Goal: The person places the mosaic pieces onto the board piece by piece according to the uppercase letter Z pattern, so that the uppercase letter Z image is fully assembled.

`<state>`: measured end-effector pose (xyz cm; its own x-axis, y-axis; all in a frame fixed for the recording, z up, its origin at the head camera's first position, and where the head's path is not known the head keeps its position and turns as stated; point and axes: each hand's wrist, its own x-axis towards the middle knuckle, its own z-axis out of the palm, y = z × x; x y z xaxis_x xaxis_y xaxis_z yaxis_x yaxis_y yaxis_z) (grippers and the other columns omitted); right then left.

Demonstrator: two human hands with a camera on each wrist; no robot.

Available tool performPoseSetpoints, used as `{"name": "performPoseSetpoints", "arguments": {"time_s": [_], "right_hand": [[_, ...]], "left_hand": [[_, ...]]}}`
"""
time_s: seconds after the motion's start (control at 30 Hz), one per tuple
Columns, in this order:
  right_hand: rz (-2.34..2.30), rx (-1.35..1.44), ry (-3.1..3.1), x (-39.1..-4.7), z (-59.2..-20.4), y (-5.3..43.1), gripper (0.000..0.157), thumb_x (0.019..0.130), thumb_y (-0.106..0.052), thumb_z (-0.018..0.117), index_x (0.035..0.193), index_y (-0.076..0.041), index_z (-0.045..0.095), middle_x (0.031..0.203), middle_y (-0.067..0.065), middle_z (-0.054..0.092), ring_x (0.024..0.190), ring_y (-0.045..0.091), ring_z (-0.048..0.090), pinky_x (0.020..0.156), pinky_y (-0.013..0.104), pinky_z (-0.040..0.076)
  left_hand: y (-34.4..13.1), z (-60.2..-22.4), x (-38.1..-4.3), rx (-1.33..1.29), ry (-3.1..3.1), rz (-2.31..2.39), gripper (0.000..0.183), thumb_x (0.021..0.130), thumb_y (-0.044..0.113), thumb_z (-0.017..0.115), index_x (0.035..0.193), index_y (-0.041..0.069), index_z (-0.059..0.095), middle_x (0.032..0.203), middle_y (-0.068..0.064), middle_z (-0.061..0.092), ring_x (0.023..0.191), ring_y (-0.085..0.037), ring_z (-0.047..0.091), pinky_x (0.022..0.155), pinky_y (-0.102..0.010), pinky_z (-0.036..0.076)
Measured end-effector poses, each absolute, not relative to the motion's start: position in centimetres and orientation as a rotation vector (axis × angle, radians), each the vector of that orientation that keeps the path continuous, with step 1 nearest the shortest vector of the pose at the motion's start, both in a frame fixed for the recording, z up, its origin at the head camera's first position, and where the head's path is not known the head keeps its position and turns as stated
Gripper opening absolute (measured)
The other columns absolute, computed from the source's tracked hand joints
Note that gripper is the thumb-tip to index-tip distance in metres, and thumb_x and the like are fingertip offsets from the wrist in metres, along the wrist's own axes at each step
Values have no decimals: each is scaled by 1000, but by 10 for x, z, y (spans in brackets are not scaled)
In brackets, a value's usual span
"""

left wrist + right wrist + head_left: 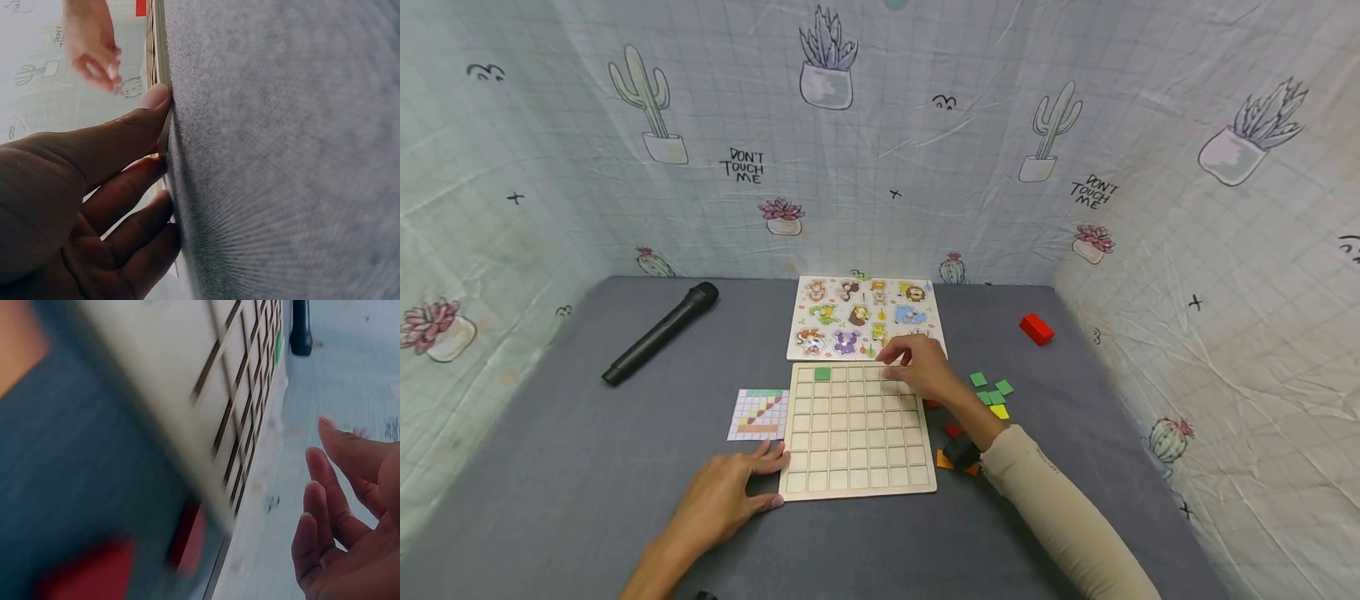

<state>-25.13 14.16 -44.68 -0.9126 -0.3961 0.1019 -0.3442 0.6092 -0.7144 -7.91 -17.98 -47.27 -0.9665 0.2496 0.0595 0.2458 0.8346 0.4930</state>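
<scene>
A square wooden grid board [859, 492] lies on the table with one green tile [822, 373] in its top row. My left hand [718, 500] touches the board's left edge near the front corner, thumb and fingertips against the side; the left wrist view shows the thumb [134, 122] on that edge. Over the board's back right corner hovers my right hand [921, 367], its fingers loosely bent. In the right wrist view, nothing shows between the thumb and fingers [325, 512]. Left of the board lies a printed pattern card [758, 415].
Loose green tiles [985, 397], a yellow tile [998, 412], red pieces [952, 431] and orange pieces [944, 460] lie right of the board, partly behind my right forearm. An animal picture board [865, 317] sits behind. A black microphone [660, 333] and red block [1037, 329] lie farther out.
</scene>
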Motion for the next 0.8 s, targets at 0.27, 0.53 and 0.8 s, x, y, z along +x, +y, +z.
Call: {"name": "performPoseSetpoints", "arguments": {"time_s": [0.27, 0.53, 0.8], "right_hand": [[-1219, -506, 2799, -241, -449, 202, 21, 94, -10, 81, 114, -8, 78, 111, 11, 76, 95, 25, 66, 86, 40, 56], [-1165, -349, 2859, -234, -453, 251, 23, 94, -9, 81, 117, -7, 78, 117, 15, 76, 97, 28, 63, 82, 38, 54], [-956, -247, 2955, -239, -461, 279, 24, 94, -8, 80, 118, -5, 78, 119, 19, 75, 100, 32, 69, 87, 48, 57]], "left_hand": [[-181, -473, -79, 413, 3006, 796, 58, 74, 29, 96, 129, 20, 79, 141, -3, 71, 130, -31, 70, 95, -54, 57], [-181, -473, -79, 414, 3011, 807, 58, 74, 29, 96, 129, 20, 79, 140, -3, 71, 130, -29, 70, 95, -54, 57], [-181, -474, -78, 422, 3012, 824, 59, 73, 28, 96, 128, 20, 79, 140, -3, 71, 130, -28, 70, 95, -54, 57]]}}
